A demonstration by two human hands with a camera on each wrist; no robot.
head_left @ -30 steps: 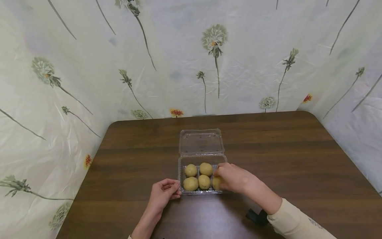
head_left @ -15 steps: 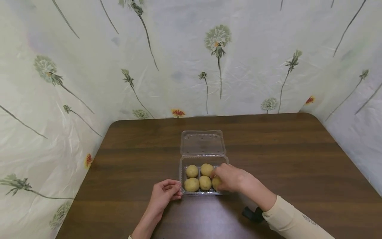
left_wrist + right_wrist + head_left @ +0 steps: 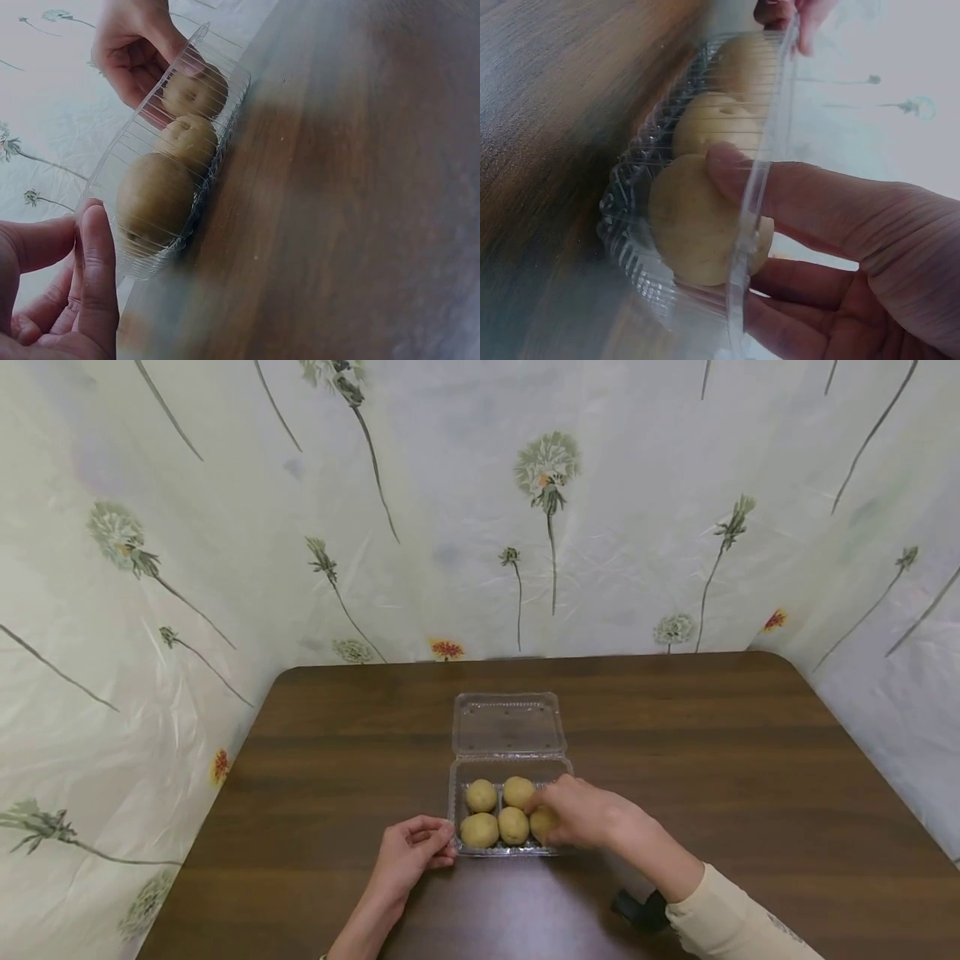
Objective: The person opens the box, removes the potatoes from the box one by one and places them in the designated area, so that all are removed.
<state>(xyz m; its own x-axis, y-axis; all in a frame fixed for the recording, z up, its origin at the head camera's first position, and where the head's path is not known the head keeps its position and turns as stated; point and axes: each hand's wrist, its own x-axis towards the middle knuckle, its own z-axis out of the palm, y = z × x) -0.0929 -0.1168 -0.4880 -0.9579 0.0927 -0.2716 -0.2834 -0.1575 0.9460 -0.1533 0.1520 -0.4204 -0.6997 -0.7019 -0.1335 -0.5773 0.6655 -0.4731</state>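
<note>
A clear plastic clamshell container (image 3: 453,785) sits on the table with its lid (image 3: 510,727) folded back. Inside are several yellow potatoes, among them a front-left potato (image 3: 479,831) and a front-middle potato (image 3: 513,826). My left hand (image 3: 415,852) pinches the container's rim at the front left corner between thumb and fingers. At the other end my right hand (image 3: 581,812) reaches over the wall and grips the front-right potato (image 3: 694,221), thumb on one side and fingers on the other. That hand covers the container's back-right part in the head view.
The brown wooden table (image 3: 337,735) extends around the container. A black object (image 3: 637,910) shows beside the right sleeve (image 3: 720,910). Behind and at the sides hangs a pale floral-patterned sheet (image 3: 450,510).
The right hand has shifted slightly left with the front-right potato, which is now closer to the middle one. The left hand stays at the rim. The head view tilts slightly.
</note>
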